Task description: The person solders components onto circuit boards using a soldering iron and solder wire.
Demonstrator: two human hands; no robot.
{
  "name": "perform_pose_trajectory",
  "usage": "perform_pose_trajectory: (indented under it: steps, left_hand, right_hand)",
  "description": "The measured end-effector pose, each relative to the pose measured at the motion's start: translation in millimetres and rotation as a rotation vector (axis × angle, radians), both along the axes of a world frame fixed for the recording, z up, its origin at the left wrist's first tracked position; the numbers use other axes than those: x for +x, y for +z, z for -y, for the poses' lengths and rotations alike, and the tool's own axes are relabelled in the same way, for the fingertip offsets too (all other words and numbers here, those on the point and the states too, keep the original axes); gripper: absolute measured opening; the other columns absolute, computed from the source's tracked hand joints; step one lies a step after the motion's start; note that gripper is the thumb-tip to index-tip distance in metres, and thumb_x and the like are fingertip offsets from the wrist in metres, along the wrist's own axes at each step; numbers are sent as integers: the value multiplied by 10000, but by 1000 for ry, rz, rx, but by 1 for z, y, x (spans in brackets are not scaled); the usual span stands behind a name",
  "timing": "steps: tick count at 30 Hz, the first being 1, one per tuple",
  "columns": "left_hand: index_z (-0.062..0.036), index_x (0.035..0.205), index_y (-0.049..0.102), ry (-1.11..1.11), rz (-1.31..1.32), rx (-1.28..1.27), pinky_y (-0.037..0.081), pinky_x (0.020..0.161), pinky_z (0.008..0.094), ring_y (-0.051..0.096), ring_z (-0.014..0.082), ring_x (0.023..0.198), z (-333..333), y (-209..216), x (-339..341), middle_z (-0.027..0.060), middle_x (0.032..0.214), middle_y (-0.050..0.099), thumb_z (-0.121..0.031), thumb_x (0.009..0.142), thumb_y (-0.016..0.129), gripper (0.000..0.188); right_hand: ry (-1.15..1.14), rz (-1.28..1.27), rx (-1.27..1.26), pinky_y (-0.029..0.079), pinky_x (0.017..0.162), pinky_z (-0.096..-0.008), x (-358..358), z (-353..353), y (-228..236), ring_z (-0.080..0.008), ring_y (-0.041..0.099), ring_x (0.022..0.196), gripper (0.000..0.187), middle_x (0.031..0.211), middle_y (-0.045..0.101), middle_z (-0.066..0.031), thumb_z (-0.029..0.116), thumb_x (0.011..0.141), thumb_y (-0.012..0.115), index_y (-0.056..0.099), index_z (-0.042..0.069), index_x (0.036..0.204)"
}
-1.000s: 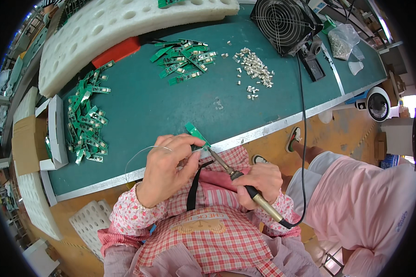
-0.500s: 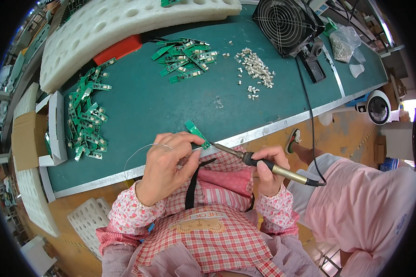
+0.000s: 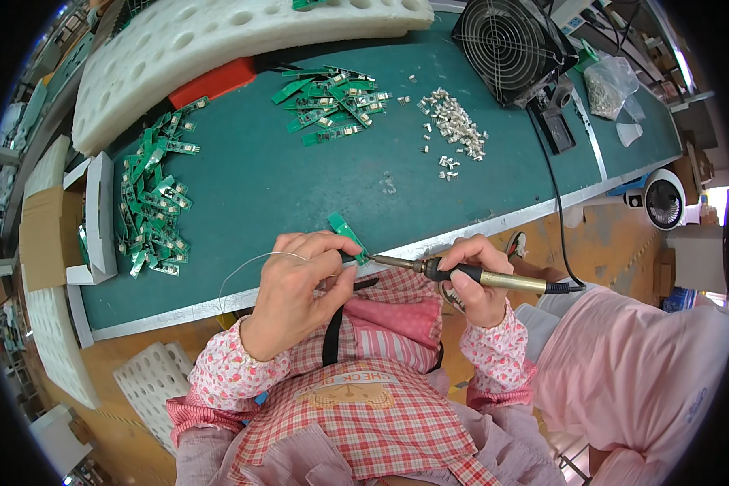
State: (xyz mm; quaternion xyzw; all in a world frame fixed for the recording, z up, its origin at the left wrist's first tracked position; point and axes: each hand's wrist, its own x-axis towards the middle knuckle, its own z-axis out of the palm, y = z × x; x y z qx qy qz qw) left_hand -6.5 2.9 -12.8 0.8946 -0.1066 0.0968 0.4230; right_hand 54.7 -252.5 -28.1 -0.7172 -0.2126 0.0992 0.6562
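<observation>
My right hand [image 3: 476,279] grips a soldering iron [image 3: 514,282] with a dark grip and a gold-coloured handle, its tip pointing left. The tip meets the near end of a small green circuit board [image 3: 344,228] at the table's front edge. My left hand [image 3: 296,279] is closed, its fingertips at that same end of the board. A thin solder wire [image 3: 236,274] loops out behind the left hand and runs through its fingers. Those fingers partly hide the board's near end and the joint.
Green circuit boards lie in a left pile [image 3: 154,198] and a back pile [image 3: 332,105]. Small metal connectors [image 3: 455,125] are heaped to their right. A black fan [image 3: 506,49] and iron stand [image 3: 552,130] are at the back right. Another person [image 3: 624,364] is close on the right.
The soldering iron's handle has swung up to a flatter angle, with my right hand rising slightly. Its tip stays at the board. My left hand has barely moved.
</observation>
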Motion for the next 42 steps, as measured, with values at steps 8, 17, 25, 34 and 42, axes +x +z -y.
perform_pose_trajectory:
  steps: [8, 17, 25, 34, 42]
  left_hand:
    - [-36, 640, 480, 2, -8, -14, 443, 829, 376, 644, 266, 873, -1, 1, 1, 75, 1022, 721, -8, 778, 713, 273]
    - [-37, 661, 486, -35, -50, -63, 445, 854, 382, 659, 277, 921, -7, 2, 1, 88, 1030, 734, -6, 790, 701, 252]
    - [-31, 686, 549, -61, 9, -41, 462, 820, 386, 663, 281, 869, -9, -1, 4, 59, 1002, 727, -48, 797, 703, 191]
    - [-36, 683, 525, -72, 87, -48, 461, 801, 374, 656, 263, 852, -9, -8, 5, 56, 988, 722, -41, 788, 710, 212]
    - [-32, 665, 486, -84, 63, -69, 442, 836, 383, 645, 280, 914, -9, -12, 4, 78, 1028, 721, -13, 777, 713, 254]
  right_hand:
    - [58, -37, 13, 443, 544, -242, 11, 1, 3, -79, 582, 563, 240, 737, 657, -32, 232, 872, 671, 654, -3, 918]
    - [-207, 99, 51, 473, 592, -288, -23, -4, 7, -158, 613, 656, 172, 797, 679, -113, 171, 863, 653, 634, 4, 898]
    - [-224, 565, -36, 448, 485, -320, -55, -25, -1, -214, 563, 505, 179, 640, 612, -65, 33, 705, 694, 667, 48, 881]
    - [-176, 702, -224, 421, 485, -325, -66, -38, 3, -212, 554, 505, 274, 620, 572, -42, 31, 644, 733, 684, 69, 911]
    - [-144, 916, -433, 382, 460, -284, -76, -50, 11, -146, 537, 512, 286, 662, 566, 1, 68, 682, 734, 669, 67, 960]
